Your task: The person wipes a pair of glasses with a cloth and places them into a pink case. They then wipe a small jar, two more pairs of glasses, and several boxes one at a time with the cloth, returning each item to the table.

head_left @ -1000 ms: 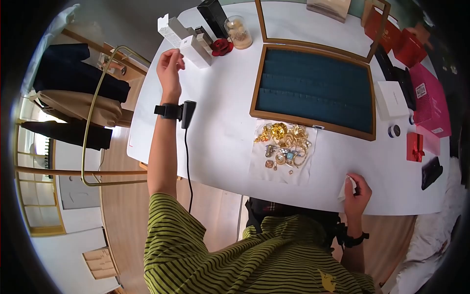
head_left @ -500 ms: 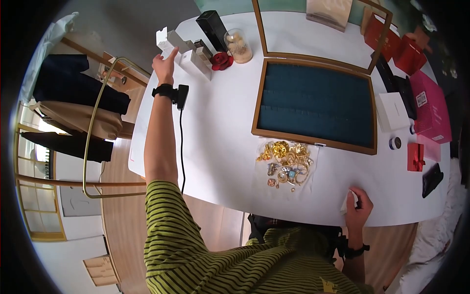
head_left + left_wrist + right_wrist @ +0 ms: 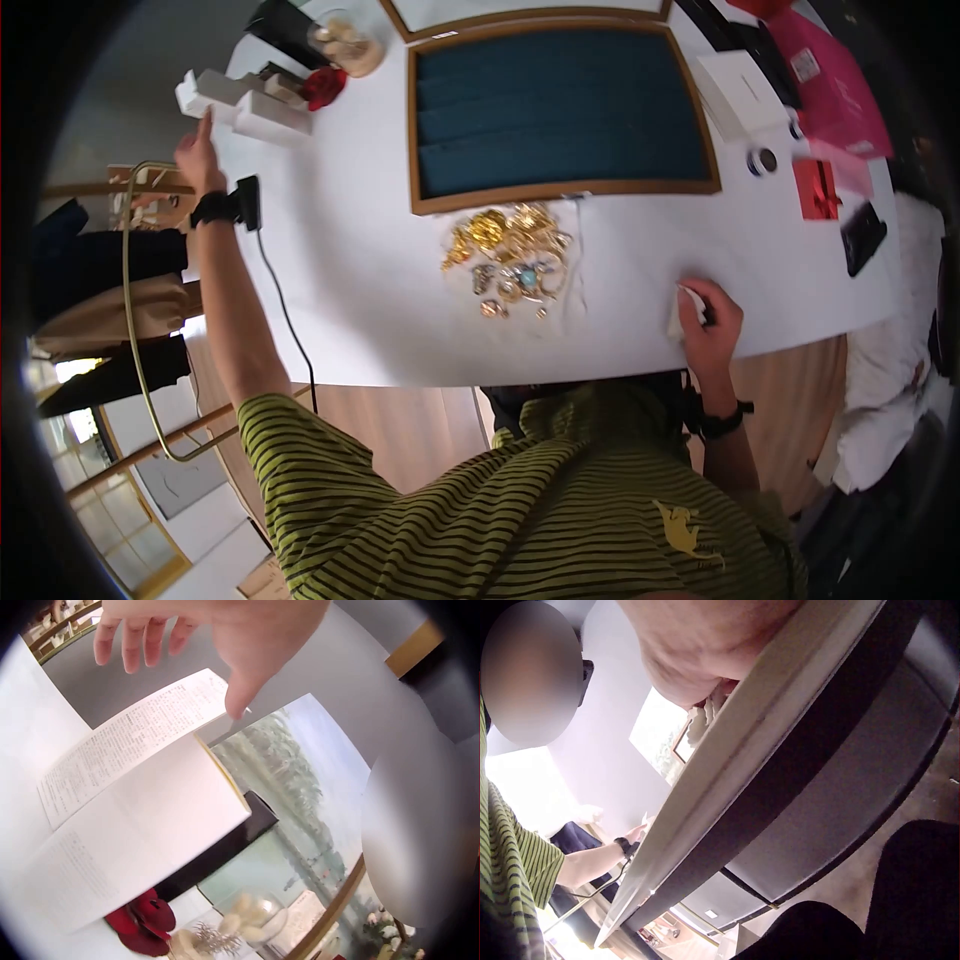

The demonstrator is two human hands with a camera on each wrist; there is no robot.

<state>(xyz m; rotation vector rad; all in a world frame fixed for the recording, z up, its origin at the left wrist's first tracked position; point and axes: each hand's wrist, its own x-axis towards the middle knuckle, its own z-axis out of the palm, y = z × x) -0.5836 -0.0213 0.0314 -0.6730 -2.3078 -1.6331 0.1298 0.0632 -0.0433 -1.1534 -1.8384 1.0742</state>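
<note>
The left hand (image 3: 197, 150) reaches to the far left corner of the white table (image 3: 380, 290), its fingers straight and loosely spread, the thumb tip touching the tall white printed cardboard box (image 3: 142, 825) that stands among other white boxes. The right hand (image 3: 708, 325) rests at the near table edge, fingers curled round a small crumpled white cloth (image 3: 685, 310), mostly hidden under the palm. The right wrist view shows only the table's underside, so the grip is hard to make out there

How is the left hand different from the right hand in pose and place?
The left hand stretches far out, fingers extended, touching a white box; the right hand stays at the table's near edge, fingers curled on a white cloth. Both wear black wrist straps.
</note>
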